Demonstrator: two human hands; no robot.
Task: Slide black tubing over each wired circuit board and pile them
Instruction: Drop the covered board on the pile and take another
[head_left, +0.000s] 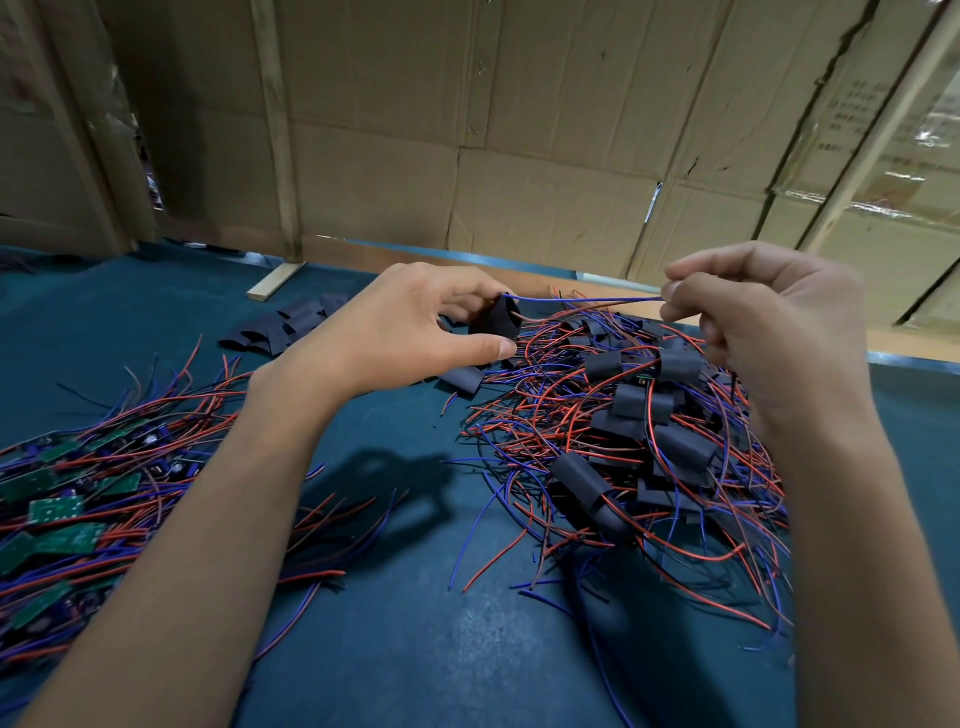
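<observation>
Tubing (494, 318), pinched open-ended in your left hand (400, 332), faces right along the wires (582, 300) your right hand (763, 317) pinches taut above the bench's far edge.

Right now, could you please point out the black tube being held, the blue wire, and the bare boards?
black tube (496, 319): head view, its outer wall.
blue wire (582, 300): head view, mid-span between hands.
bare boards (54, 509): head view, one green face.

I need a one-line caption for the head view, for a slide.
Left hand holds a black tube while right hand pulls its wires through.
</observation>
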